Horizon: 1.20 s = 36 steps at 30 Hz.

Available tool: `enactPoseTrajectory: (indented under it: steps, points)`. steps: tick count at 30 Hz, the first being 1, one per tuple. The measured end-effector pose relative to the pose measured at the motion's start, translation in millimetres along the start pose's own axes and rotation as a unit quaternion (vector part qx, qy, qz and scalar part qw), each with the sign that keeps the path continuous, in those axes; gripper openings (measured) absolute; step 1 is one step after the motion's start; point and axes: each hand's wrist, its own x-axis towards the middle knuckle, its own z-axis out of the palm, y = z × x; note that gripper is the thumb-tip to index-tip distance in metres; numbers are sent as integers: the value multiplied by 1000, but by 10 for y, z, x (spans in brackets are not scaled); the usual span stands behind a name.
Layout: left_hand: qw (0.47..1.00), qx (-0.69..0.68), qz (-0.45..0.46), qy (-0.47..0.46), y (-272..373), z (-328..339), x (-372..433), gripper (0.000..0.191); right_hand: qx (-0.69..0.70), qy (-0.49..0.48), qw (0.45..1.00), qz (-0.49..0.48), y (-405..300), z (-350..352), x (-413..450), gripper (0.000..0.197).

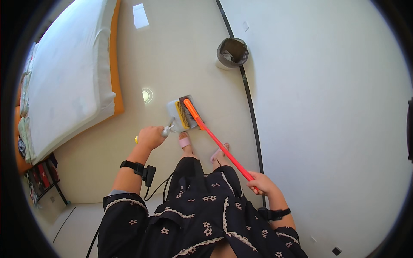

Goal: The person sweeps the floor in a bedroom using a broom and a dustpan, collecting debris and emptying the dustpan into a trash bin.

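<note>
My left hand [151, 137] grips the handle of a dustpan [172, 109]. A yellow comb strip [182, 114] runs along the pan, and its light-coloured body is partly covered. In my right hand [263, 184] is the upper end of a broom's red handle [226, 150]. The broom slants away to the left, down to an orange socket [191, 109] and a dark bristle head [192, 121]. That head lies against the comb side of the dustpan, just beyond my feet. Whether the bristles touch the teeth cannot be told.
A lined waste bin [233, 53] stands by the black baseboard [250, 100] of the white wall [322, 113]. To the left is a bed [71, 74] with an orange frame [116, 80]. A shoe rack [45, 180] sits at lower left. My slippers [184, 142] are on the pale floor.
</note>
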Motion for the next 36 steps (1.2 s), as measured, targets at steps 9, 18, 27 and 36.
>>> enactPoseTrajectory:
  steps: [9, 18, 27, 36]
  points:
    - [999, -14, 39, 34, 31, -76, -302, 26, 49, 101, 994, 4, 580, 21, 162, 41]
    - [933, -290, 12, 212, -116, -462, -750, 20, -19, 174, 984, 23, 879, -97, 497, 14]
    - [773, -609, -137, 114, -103, -518, -668, 21, 18, 156, 987, 30, 929, -46, 568, 14]
    - [482, -851, -192, 79, 315, 171, 254, 15, -26, 171, 984, 40, 952, 136, 674, 18]
